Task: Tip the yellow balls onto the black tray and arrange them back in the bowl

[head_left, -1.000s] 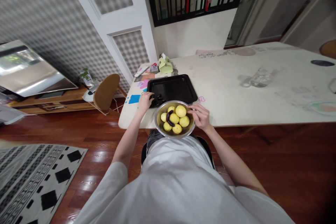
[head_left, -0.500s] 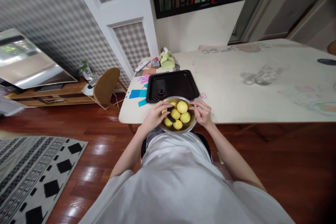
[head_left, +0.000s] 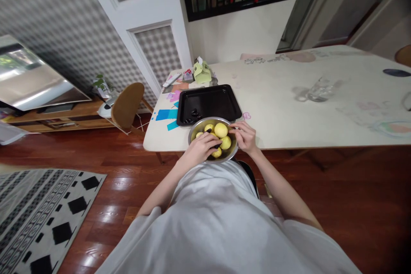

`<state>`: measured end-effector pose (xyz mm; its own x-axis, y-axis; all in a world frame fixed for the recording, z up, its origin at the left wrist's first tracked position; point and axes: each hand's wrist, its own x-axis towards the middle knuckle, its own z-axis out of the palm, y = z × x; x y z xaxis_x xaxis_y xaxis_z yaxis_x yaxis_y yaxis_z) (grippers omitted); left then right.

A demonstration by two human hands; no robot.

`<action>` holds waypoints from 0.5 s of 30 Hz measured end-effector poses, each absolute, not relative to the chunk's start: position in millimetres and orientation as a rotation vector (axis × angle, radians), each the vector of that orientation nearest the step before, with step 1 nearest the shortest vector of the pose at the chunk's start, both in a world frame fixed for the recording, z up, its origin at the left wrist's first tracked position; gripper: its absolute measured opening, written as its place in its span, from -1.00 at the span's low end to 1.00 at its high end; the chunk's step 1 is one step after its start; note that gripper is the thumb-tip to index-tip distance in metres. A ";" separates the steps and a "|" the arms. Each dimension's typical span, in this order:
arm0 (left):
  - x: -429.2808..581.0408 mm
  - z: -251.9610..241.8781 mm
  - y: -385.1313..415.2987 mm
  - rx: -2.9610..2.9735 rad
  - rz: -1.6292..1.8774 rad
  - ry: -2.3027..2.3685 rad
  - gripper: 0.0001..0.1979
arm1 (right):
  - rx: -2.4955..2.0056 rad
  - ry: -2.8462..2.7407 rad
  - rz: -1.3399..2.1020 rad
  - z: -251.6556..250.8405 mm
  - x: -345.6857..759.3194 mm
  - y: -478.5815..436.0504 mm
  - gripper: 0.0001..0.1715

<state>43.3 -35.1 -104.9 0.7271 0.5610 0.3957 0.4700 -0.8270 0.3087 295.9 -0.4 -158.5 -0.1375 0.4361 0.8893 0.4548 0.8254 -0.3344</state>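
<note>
A metal bowl (head_left: 235,147) sits at the table's near edge, in front of my body. Several round yellow fruits (head_left: 221,130), whose exact kind I cannot tell, fill it. Small dark oblong pieces lie among them. My left hand (head_left: 204,145) reaches over the bowl from the left, its fingers and thumb closed about a dark oblong piece (head_left: 217,146). On the bowl's right side, my right hand (head_left: 245,136) pinches the rim. Just beyond the bowl lies a black baking tray (head_left: 213,99) with several dark oblong pieces (head_left: 193,114) in its near left part.
The white table (head_left: 272,124) extends far to the right, with a clear glass (head_left: 321,90) on it. A green tissue holder (head_left: 202,72) and a white remote (head_left: 172,79) are behind the tray. A wooden chair (head_left: 128,106) stands left of the table.
My left hand has moved from the bowl's left rim to over the fruits, toward the middle. My right hand stays on the rim. The view has shifted slightly.
</note>
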 end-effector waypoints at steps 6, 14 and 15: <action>42.6 -100.4 -39.4 2.752 0.685 0.889 -0.69 | -0.678 -1.756 -0.018 -158.5 295.7 -0.6 -0.59; 38.9 -96.5 -40.2 2.702 0.751 0.856 -0.74 | -0.670 -1.764 -0.039 -158.0 295.6 -0.1 -0.59; 37.0 -95.8 -39.5 2.685 0.791 0.842 -0.75 | -0.670 -1.763 -0.043 -157.9 295.5 -0.1 -0.59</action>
<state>37.0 -39.5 -95.8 0.6913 0.5817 0.4287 0.4642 -0.8122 0.3534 295.5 -0.1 -157.9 -0.1453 0.4131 0.8990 0.4569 0.8340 -0.3094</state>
